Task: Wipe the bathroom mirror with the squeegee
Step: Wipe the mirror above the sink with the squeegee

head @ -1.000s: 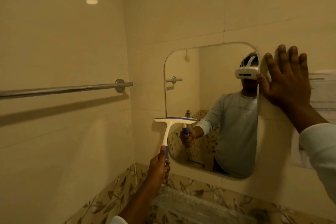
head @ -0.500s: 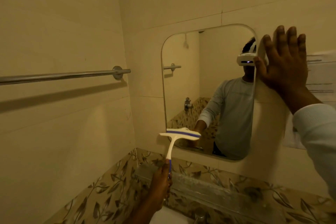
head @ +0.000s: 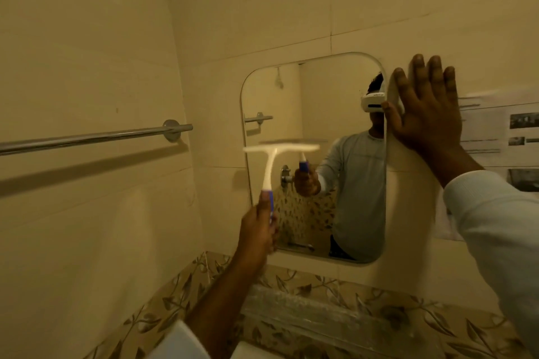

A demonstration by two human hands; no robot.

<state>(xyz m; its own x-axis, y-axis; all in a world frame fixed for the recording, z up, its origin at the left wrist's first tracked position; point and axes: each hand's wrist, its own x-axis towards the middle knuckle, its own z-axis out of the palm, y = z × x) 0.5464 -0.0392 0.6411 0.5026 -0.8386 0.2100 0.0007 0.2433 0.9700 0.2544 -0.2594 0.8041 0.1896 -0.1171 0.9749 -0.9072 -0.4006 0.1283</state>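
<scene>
1. One towel rail (head: 87, 138) sits at nine o'clock, no part of the job.
2. Left hand (head: 258, 230) wraps its fingers round the blue handle of the squeegee (head: 269, 166). The blade lies level at the mirror's nine o'clock edge, blurred, so I cannot tell whether it touches the glass.
3. Mirror (head: 329, 102) shows no streaks or wet, so the wiped share is unreadable; probably mid-stroke.
4. Right hand (head: 428, 114), fingers straight, lies flat at the mirror's three o'clock edge, holding nothing.

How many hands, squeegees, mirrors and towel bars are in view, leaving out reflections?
Hands: 2, left hand and right hand
Squeegee: 1
Mirror: 1
Towel bar: 1
Total: 5
</scene>
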